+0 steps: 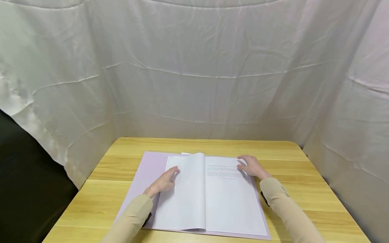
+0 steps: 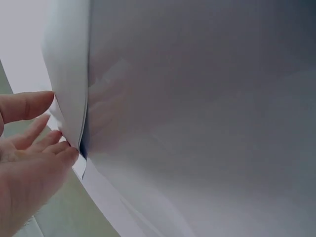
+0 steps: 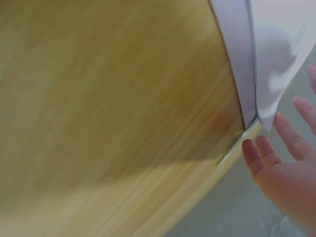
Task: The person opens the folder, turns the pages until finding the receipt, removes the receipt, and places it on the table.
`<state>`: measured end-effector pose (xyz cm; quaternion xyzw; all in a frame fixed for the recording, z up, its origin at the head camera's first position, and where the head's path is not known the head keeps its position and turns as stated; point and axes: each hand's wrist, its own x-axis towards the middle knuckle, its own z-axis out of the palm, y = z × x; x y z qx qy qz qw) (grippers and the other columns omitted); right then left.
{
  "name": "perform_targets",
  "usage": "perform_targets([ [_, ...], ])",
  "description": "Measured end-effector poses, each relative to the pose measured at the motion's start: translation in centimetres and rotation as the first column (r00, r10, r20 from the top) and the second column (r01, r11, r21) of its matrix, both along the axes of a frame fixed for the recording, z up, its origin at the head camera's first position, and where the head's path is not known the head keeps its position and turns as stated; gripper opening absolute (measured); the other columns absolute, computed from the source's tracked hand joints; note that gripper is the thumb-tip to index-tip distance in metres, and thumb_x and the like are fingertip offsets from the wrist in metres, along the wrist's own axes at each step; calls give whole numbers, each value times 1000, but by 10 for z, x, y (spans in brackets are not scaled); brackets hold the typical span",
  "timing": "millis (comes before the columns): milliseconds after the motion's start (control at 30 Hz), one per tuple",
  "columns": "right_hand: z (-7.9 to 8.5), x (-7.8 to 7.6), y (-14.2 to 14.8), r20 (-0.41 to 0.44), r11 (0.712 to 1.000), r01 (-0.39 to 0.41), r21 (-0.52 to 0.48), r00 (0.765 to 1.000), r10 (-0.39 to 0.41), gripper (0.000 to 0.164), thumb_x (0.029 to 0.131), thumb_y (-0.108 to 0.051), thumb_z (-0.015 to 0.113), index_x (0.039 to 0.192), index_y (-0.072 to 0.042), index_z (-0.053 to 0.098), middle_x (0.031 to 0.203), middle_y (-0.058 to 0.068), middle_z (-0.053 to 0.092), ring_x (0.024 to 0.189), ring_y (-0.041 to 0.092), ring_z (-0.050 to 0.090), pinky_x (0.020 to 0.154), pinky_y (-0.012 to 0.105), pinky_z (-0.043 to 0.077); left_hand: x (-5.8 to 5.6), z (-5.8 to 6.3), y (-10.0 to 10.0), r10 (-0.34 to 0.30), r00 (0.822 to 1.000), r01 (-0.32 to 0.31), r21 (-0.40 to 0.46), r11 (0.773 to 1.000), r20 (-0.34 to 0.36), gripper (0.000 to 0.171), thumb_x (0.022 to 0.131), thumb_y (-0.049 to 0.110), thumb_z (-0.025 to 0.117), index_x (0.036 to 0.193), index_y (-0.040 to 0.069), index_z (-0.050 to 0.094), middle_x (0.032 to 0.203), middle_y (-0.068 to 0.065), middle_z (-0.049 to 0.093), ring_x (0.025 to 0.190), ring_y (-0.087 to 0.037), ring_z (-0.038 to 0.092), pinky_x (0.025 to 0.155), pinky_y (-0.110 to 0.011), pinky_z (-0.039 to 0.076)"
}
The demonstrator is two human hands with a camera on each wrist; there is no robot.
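A lilac folder (image 1: 154,165) lies spread on the table with white sheets inside. The left-hand sheets (image 1: 186,192) are blank on top and curve up toward the middle fold. Small printed lines run across the upper part of the right-hand sheet (image 1: 232,202). My left hand (image 1: 164,182) is at the outer edge of the left-hand sheets, its fingers loosely bent; the left wrist view shows its fingertips (image 2: 70,154) at the paper's edge. Near the upper right corner of the printed sheet is my right hand (image 1: 251,166), fingers spread and relaxed in the right wrist view.
The wooden table (image 1: 304,189) extends around the folder on all sides. Pale grey cloth (image 1: 212,101) hangs behind it and at both sides. A dark area (image 1: 27,189) shows at the lower left. A small white edge (image 1: 186,153) sticks out behind the folder's top.
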<state>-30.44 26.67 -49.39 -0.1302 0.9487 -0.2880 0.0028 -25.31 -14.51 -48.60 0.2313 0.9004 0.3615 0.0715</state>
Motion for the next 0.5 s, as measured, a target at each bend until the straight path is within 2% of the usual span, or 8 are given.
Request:
perform_targets([
  [100,-1,-2,-1,-1,1000,23,-2,1000,-23,47,94,-15,66,133,8,57,140,33,54,135,56,40,116,68,29,-1,-1,1,-21,1000,21,-19,1000,22,52,84,-11,45,135,-12,47,154,-36,34,145,-54,30,122,-63,26],
  [167,-1,-2,-1,-4,999,37,0,999,-37,46,93,-14,66,132,8,58,140,33,54,135,55,39,116,68,29,-1,0,2,-3,997,4,-23,1000,72,52,85,-11,46,137,-11,47,157,-35,31,148,-53,26,124,-63,21],
  [367,-1,-6,0,-20,996,82,-20,996,-83,49,90,-9,70,133,10,58,138,34,54,132,53,43,113,66,35,0,2,4,31,989,-25,-44,999,143,54,95,9,63,142,-8,45,161,-30,28,150,-48,25,125,-62,21],
  [500,0,-8,-1,-19,991,129,-25,991,-129,52,90,-6,69,137,10,53,141,35,51,134,53,43,112,64,37,-1,2,5,44,986,-36,-55,998,159,64,93,19,71,144,-7,43,162,-28,27,151,-48,25,124,-63,21],
])
